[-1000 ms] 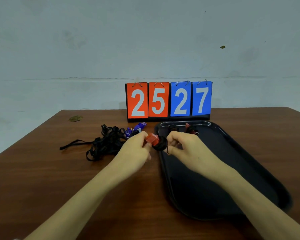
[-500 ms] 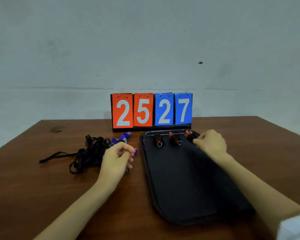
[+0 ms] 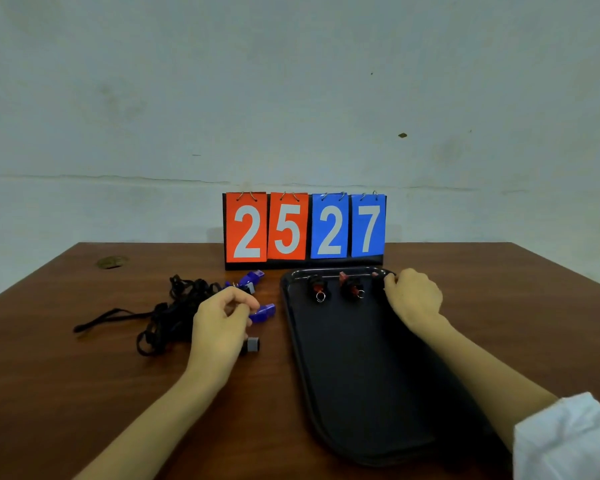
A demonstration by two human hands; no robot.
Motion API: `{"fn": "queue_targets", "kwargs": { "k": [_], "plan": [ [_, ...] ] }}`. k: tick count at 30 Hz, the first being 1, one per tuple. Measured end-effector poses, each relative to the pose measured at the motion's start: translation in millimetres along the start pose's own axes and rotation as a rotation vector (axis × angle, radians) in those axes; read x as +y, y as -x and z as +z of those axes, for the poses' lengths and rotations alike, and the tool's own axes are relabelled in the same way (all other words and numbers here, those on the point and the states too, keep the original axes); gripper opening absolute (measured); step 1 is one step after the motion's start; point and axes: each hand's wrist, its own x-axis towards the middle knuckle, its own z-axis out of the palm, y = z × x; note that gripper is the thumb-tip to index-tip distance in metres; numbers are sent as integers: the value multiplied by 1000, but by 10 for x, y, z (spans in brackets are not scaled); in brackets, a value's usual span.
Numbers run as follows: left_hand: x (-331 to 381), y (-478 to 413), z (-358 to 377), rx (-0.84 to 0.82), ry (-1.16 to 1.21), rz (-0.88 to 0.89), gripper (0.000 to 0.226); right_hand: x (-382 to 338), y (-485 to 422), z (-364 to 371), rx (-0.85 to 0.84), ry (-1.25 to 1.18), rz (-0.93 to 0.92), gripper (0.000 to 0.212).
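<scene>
A black tray (image 3: 361, 375) lies on the brown table (image 3: 84, 375). Two red-and-black whistles (image 3: 317, 288) (image 3: 352, 287) with small rings lie in a row at the tray's far end. My right hand (image 3: 414, 299) rests at the tray's far right corner. Its fingers curl on a third red whistle (image 3: 375, 276), which is mostly hidden. Left of the tray, my left hand (image 3: 222, 327) has its thumb and fingertips pinched at the end of a blue whistle (image 3: 264, 311). A second blue whistle (image 3: 252, 277) lies farther back.
A tangle of black lanyards (image 3: 174, 306) lies left of my left hand, and a grey clip (image 3: 252, 344) shows just under that hand. A flip scoreboard (image 3: 305, 226) reading 2527 stands at the back, against the wall. A brown spot (image 3: 111, 262) marks the far left.
Both hands held one red whistle together over the tray's edge. The right hand then carried it to the tray's far right corner, and the left hand went to the blue whistle.
</scene>
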Motion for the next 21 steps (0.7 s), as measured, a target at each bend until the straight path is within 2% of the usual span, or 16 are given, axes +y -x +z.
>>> {"fn": "queue_targets", "kwargs": {
  "k": [3, 5, 7, 10, 13, 14, 16, 18, 19, 21],
  "plan": [
    [9, -3, -10, 12, 1, 3, 25, 0, 23, -42, 48, 46, -21, 37],
    [9, -16, -19, 16, 5, 6, 25, 2, 8, -34, 111, 27, -121, 31],
    [1, -23, -25, 13, 6, 11, 26, -6, -10, 3, 78, -41, -252, 27],
    [0, -30, -28, 35, -8, 24, 26, -109, 45, 43, 8, -124, -335, 40],
    [-1, -96, -116, 70, -114, 92, 27, -385, 279, -18, 49, -328, -421, 29],
    [-15, -138, -166, 17, -181, 131, 29, -514, 395, -58, -19, -400, -463, 21],
    [-51, -217, -259, -226, -391, 216, 33, -773, 677, -164, -280, -449, -574, 14],
    [-87, -267, -321, -474, -668, 289, 37, -999, 945, -234, -516, -353, -724, 19],
    [-99, -279, -340, -531, -793, 326, 40, -1090, 1048, -241, -577, -282, -798, 25],
    [-107, -293, -376, -545, -920, 364, 43, -1216, 1178, -190, -568, -130, -902, 38]
  ]
}}
